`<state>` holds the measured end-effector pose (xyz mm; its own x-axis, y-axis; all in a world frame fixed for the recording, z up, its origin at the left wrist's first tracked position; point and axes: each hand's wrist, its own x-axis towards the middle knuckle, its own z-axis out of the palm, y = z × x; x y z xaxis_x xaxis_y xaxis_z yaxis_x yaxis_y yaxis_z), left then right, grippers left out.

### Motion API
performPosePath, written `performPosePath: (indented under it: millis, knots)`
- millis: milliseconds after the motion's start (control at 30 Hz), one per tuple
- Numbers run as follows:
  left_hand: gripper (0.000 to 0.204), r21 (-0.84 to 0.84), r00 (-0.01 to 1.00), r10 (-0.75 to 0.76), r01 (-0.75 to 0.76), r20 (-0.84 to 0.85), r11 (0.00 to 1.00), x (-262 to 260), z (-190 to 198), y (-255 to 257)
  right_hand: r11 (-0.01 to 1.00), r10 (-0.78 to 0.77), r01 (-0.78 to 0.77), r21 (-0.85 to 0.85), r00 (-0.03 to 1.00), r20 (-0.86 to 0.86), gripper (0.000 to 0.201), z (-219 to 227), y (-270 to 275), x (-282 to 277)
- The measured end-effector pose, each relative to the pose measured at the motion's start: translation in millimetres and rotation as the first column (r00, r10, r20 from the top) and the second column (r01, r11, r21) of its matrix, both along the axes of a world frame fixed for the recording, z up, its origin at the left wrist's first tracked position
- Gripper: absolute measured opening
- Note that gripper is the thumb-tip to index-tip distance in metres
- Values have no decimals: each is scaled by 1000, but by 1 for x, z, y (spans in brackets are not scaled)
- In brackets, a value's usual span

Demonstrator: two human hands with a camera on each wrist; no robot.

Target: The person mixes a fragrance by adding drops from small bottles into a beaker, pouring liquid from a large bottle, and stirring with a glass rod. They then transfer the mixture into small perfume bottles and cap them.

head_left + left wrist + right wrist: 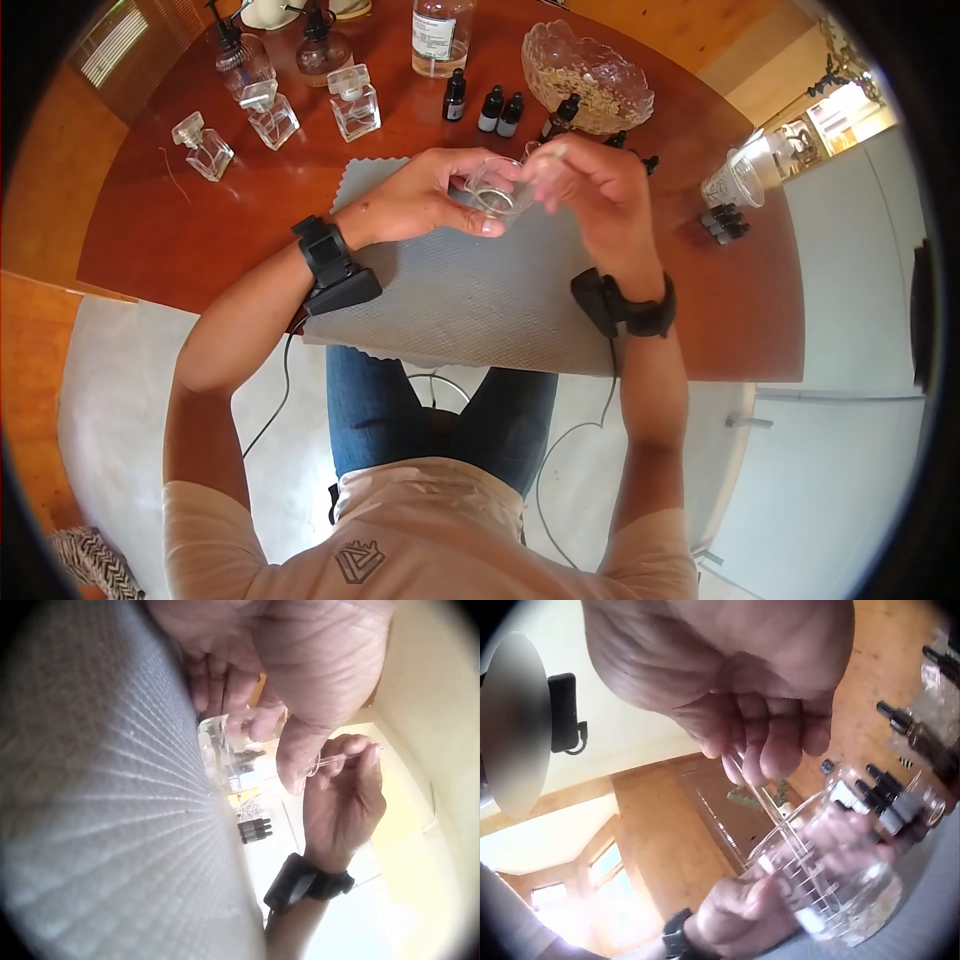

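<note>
- A clear glass beaker with white graduation marks (pixel 497 203) is gripped between the thumb and fingers of the left hand (pixel 420 203), over the far part of a grey textured mat with a scalloped edge (pixel 450 290); whether its base is rested on the mat cannot be told.
- A thin clear glass rod (pixel 768 798) is pinched in the fingertips of the right hand (pixel 605 190), and its lower part is seen within the beaker.
- The two hands are held near each other, the right one higher.
- The mat is laid on a reddish-brown wooden table (pixel 735 320).
- On the far left, three square clear glass bottles (pixel 356 108) are set out in a slanting row.
- Beyond the hands, three small dark bottles with black caps (pixel 490 112) are placed between a large clear bottle with a white label (pixel 434 40) and a scalloped clear glass bowl (pixel 585 80).
- On the right, a clear cup (pixel 735 183) is placed just beside clustered small black-capped bottles (pixel 725 224).
</note>
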<state>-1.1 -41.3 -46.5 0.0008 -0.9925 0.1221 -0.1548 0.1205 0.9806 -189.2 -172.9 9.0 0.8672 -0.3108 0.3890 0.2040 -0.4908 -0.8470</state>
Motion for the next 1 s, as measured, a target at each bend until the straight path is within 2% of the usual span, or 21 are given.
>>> performPosePath:
  millis: [100,200,267,333,433,533,633,733,767,867,900,967,1000]
  knots:
    - [60,-26,999,19,-18,40,1000,-1,-4,-2,976,-217,217,-6,976,-21,14,-1,-5,4]
    - [60,-10,999,-4,4,38,1000,-2,-1,-3,989,-80,109,-100,962,262,15,-22,4,22]
    - [61,58,999,-53,52,10,997,1,3,-2,997,-27,38,-66,986,162,13,-14,10,15]
    - [59,15,1000,-16,16,11,1000,-1,0,-2,999,39,-38,-13,996,82,13,-9,5,9]
    - [58,-19,999,13,-12,35,1000,0,-2,0,987,-83,95,-130,992,100,13,-8,-11,7]
    - [58,18,999,-13,12,47,1000,-2,3,-2,966,-153,198,-169,957,246,15,-21,2,18]
    - [58,45,999,-34,33,23,998,-2,3,-2,994,-24,49,-102,972,233,16,-17,12,18]
    - [54,14,1000,-1,1,19,1000,-2,3,0,998,-22,28,-62,995,98,16,-9,-5,4]
    - [52,1,1000,9,-9,21,1000,-3,2,0,989,-66,79,-127,993,100,14,-7,-11,4]
    - [52,2,1000,11,-11,-25,1000,-5,3,0,952,-218,261,-162,946,242,12,-22,-1,19]
    - [54,9,1000,-14,14,-6,1000,-5,3,-2,968,-171,213,-132,947,272,13,-26,5,22]
    - [57,24,998,-50,49,35,999,-1,5,-2,984,-85,117,-132,971,222,13,-20,11,15]
    - [56,26,999,-42,42,0,999,-2,5,-1,990,-31,58,-129,979,199,13,-15,14,16]
